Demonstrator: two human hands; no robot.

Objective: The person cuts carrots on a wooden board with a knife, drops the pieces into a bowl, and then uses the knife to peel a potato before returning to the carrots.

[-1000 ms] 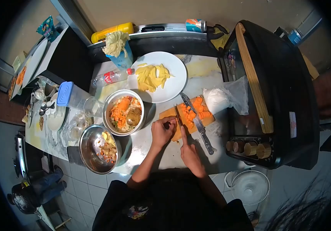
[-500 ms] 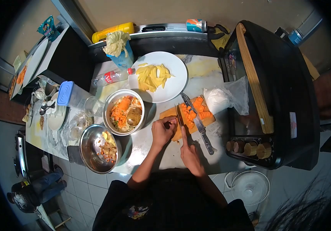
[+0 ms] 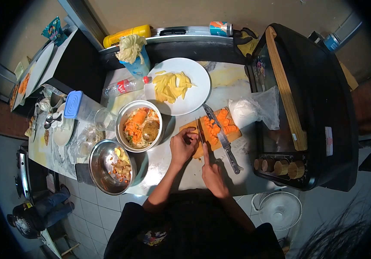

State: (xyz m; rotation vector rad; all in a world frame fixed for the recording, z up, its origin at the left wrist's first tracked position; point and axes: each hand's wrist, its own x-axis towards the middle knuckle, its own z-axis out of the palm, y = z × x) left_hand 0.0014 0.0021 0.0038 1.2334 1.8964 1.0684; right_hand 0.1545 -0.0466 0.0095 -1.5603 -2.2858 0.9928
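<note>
My right hand [image 3: 214,178] grips a knife [image 3: 200,131], index finger stretched along its spine, blade pointing away from me over the wooden cutting board [image 3: 233,136]. Left of the blade, my left hand [image 3: 183,146] rests at the board's edge with curled fingers; what they pinch is hidden. Cut carrot pieces [image 3: 213,129] lie on the board to the right of the blade. Across them lies a second knife [image 3: 223,139] with a dark handle, which neither hand touches.
A white plate [image 3: 200,77] of yellow strips stands behind. To the left are a pot [image 3: 119,129] of shredded food, a steel bowl [image 3: 94,172] with scraps and a plastic bottle [image 3: 123,87]. A bag of white powder [image 3: 242,111] and a black oven [image 3: 319,108] stand right.
My left hand's fingers have shifted very slightly beside the blade. The knife in my right hand stays in nearly the same place, and the carrot pieces look unchanged.
</note>
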